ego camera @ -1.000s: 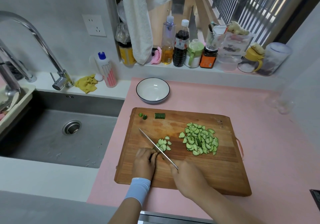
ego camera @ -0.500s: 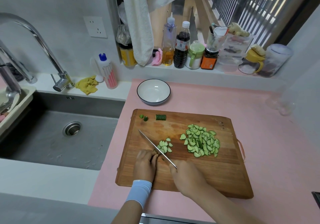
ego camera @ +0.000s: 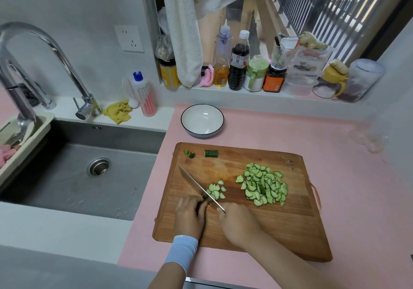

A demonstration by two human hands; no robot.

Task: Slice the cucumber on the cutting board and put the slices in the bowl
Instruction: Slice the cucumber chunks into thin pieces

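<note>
— Cucumber (ego camera: 203,198)?
— Barely visible under curled left hand (ego camera: 190,217) fingers, on cutting board (ego camera: 268,233). Knife (ego camera: 196,186) handle swallowed by gripping right hand (ego camera: 239,224).
— Counts?
— Two slice heaps (ego camera: 263,187) beyond fingertips, three offcuts (ego camera: 211,153), one bowl (ego camera: 202,119) farther.

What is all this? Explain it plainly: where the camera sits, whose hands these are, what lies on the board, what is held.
No machine here: a person works with bare hands, and the one picture comes from a camera worn on their head, looking down at the counter. The left hand pins the last bit of cucumber to the wooden cutting board. The right hand grips a knife, blade slanting beside that piece. Fresh slices lie next to the blade, a bigger pile further right, a cut-off end at the board's far edge. The white bowl behind the board is empty.
</note>
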